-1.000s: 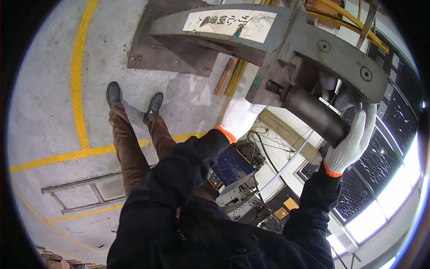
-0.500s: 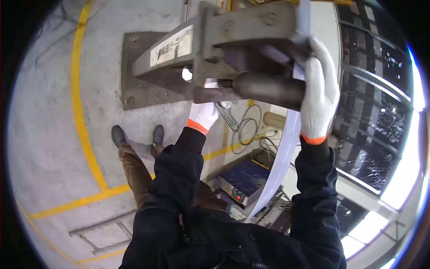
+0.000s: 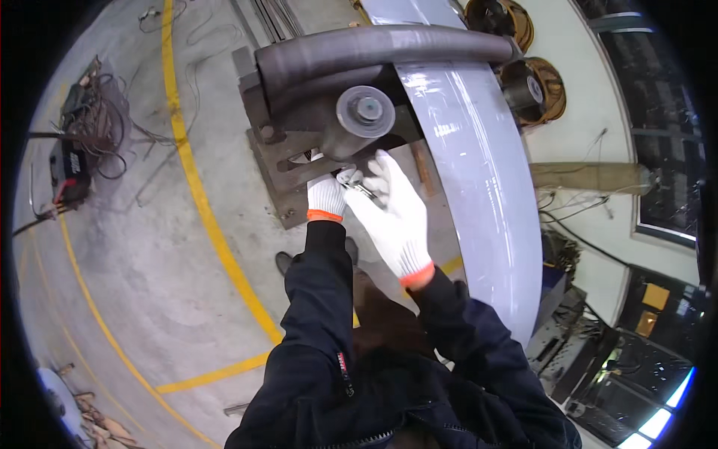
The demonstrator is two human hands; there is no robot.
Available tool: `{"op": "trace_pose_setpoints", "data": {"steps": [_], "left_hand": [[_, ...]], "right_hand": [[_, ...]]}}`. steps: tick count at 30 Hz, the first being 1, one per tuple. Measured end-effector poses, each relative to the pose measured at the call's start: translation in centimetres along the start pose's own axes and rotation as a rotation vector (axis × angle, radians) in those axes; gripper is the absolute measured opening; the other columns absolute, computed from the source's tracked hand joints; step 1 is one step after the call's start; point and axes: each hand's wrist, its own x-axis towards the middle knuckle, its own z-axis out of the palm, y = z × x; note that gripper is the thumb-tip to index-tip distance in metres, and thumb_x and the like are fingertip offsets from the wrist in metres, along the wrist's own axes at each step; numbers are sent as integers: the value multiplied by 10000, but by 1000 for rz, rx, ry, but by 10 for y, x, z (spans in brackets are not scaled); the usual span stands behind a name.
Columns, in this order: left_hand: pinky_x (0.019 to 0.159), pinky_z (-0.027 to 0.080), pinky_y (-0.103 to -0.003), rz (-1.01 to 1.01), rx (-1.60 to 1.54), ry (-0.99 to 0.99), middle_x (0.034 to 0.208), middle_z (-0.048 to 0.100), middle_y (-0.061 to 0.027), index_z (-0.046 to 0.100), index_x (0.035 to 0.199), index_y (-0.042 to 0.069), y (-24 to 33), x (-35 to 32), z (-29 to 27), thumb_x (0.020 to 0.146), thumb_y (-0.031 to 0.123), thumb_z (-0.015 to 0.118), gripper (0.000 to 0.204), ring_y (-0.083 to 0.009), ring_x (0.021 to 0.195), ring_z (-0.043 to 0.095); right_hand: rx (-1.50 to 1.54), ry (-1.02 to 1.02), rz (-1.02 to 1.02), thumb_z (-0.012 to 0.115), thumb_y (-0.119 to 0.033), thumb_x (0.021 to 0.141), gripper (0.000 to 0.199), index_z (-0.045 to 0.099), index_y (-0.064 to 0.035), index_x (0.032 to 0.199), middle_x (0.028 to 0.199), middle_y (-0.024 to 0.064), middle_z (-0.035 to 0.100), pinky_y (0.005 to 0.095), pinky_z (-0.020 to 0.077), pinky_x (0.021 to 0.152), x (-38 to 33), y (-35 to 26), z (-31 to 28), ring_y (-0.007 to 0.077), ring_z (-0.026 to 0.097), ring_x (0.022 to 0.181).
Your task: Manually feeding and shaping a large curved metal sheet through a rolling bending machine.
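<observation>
Both my hands wear white knit gloves with orange cuffs and meet at the near side of a dark metal machine. My left hand is closed beside the machine's slotted base, around the head end of a small metal wrench; its fingers are partly hidden. My right hand comes from the right, thumb and curled fingers around the wrench's handle. Just above the hands is a thick upright metal cylinder with a nut on top. Behind it lies a long dark roller.
A long, shiny pale sheet runs beside the machine on the right. Wire spools stand at the far right, near a wrapped tube. Tangled cables and a black-and-red box sit left of yellow floor lines.
My view has shifted over the machine. My right hand has left the machine's right end and joined my left hand at the wrench. My left hand stays low beside the machine.
</observation>
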Motion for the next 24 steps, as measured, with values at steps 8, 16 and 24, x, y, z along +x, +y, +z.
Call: {"op": "trace_pose_setpoints", "data": {"steps": [8, 16, 24], "left_hand": [[1244, 332, -529, 203, 1315, -103, 1553, 574, -127, 469, 1573, 193, -37, -9, -9, 1031, 533, 460, 640, -326, 1438, 523], [1243, 321, -519, -196, 375, -262, 1679, 418, -133, 370, 1637, 162, -30, -6, -16, 1072, 499, 412, 659, -328, 1519, 413], [1232, 384, -449, 84, -141, 44, 1582, 525, -142, 465, 1543, 87, -64, -16, -12, 1107, 433, 416, 559, -275, 1437, 511]], "right_hand": [[-187, -76, -173, 861, -355, 801, 639, 609, -29, 1290, 1138, 212, 661, 458, 551, 898, 66, 25, 21, 407, 667, 1050], [-154, -118, -158, 887, -289, 791, 512, 686, -51, 1197, 1076, 153, 672, 388, 564, 837, 74, 29, 12, 283, 689, 917], [-57, -117, -178, 870, -302, 781, 541, 669, -21, 1197, 1083, 180, 654, 412, 534, 908, 70, 22, 17, 346, 658, 1033]]}}
